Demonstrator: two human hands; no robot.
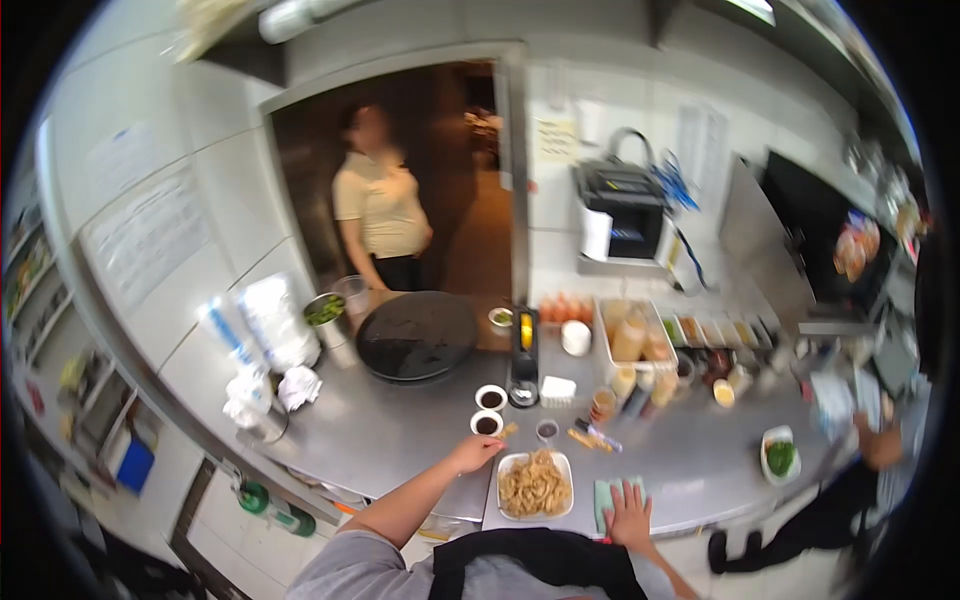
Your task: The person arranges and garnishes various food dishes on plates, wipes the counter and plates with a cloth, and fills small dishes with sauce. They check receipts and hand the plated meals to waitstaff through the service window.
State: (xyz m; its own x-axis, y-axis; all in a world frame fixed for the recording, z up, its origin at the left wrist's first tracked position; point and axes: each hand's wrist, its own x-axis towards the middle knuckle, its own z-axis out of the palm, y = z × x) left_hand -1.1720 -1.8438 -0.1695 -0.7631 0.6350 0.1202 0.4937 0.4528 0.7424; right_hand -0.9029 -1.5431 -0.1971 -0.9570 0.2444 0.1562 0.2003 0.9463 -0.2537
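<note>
My left hand (476, 455) is beside two small white cups of dark sauce, the near cup (487, 424) and the far cup (491, 398). Its fingers are pressed together near a small tan piece (510, 430); whether they hold it is too blurred to see. My right hand (629, 516) lies flat with spread fingers on a pale green cloth (604, 500) at the counter's front edge. Between both hands sits a square white dish (503, 493) heaped with fried, light-brown food (536, 484). A small cup of dark contents (547, 430) stands behind the dish.
A round black tray (416, 336) lies at the counter's back left, near a person (383, 205) in the doorway. Sauce bottles fill a white bin (634, 335). A printer (622, 212) is above. At right are a dish of greens (780, 456) and another person's hand (880, 445).
</note>
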